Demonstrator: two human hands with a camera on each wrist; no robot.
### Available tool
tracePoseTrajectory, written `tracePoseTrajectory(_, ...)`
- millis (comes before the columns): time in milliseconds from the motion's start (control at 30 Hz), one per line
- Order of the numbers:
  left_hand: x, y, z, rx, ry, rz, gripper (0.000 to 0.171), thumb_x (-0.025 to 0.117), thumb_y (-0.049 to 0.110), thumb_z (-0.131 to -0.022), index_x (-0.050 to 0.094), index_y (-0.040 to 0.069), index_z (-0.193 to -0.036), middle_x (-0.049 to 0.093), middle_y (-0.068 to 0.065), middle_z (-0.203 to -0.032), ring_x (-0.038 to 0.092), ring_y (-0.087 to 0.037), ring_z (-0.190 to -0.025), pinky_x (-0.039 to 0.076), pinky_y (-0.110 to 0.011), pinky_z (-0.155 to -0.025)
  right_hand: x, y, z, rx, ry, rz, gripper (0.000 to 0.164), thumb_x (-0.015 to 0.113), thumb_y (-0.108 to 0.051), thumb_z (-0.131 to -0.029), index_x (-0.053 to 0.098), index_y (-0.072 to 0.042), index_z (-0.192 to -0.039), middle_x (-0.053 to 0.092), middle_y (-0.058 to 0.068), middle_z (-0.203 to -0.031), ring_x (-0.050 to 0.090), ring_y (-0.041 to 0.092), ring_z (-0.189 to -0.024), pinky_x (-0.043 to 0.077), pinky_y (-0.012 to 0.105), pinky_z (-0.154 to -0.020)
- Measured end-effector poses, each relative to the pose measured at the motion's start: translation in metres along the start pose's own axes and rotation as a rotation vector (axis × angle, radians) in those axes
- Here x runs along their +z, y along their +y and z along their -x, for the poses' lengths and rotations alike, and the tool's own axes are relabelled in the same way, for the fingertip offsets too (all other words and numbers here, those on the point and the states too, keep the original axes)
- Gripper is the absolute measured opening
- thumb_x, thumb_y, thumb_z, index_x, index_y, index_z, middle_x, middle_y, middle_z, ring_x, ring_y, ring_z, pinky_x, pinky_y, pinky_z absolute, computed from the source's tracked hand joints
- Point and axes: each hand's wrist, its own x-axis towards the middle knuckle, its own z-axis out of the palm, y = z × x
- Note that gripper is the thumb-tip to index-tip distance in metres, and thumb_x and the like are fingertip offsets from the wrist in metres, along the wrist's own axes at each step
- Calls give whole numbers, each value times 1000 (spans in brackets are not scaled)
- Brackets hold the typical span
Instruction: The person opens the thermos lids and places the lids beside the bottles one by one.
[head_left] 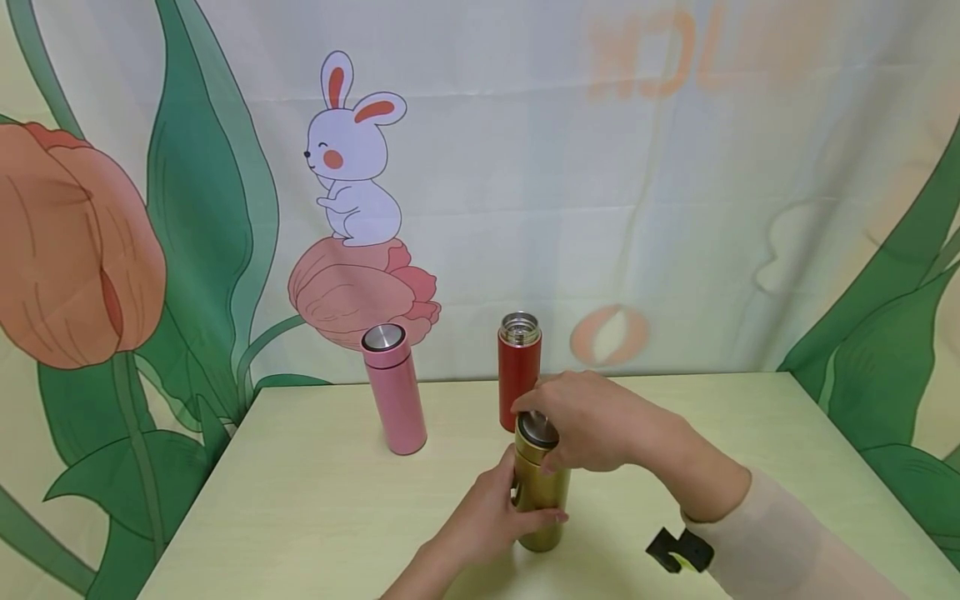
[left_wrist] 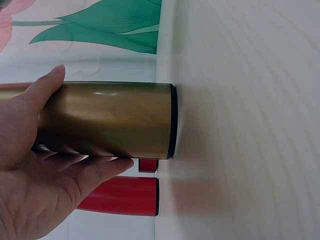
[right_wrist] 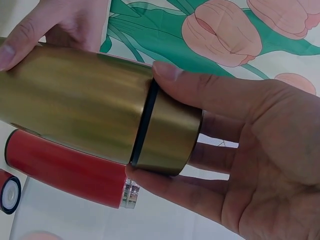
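Note:
A gold thermos flask [head_left: 542, 492] stands upright on the table, its gold lid [right_wrist: 172, 132] seated on top with a dark ring at the seam. My left hand [head_left: 487, 517] grips the body from the left, thumb on one side and fingers on the other. From above, my right hand [head_left: 600, 421] holds the lid between thumb and fingers. Behind the gold flask is a red thermos flask [head_left: 518, 367] with its steel mouth uncovered. A red lid [right_wrist: 10, 192] lies near it, hidden in the head view.
A pink thermos flask [head_left: 396, 396] with its lid on stands upright to the left on the pale table [head_left: 300, 500]. At the table's back edge hangs a printed curtain [head_left: 487, 208] with flowers and a rabbit. A black clip-like piece [head_left: 679, 550] shows beside the right sleeve.

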Motion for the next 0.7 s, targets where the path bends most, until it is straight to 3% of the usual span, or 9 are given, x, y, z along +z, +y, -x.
tracePoseTrajectory(233,-1,0,0,4,1,-18,73,82,54,-85,42,30,-142,66,13,-123,62,-8,-110,51,-34,-95,0,2,0,-23,-3,-38,58,87,-7,-78,68,-15,-132,69,2,-129,67,18,-108,56,35,-93)
tracePoseTrajectory(700,-1,-1,1,15,6,-27,73,81,55,-85,41,31,-142,66,13,-122,63,-7,-110,51,-34,-95,-2,5,3,-44,-23,-99,61,86,2,-76,69,-25,-128,66,-4,-133,65,17,-115,55,37,-96)
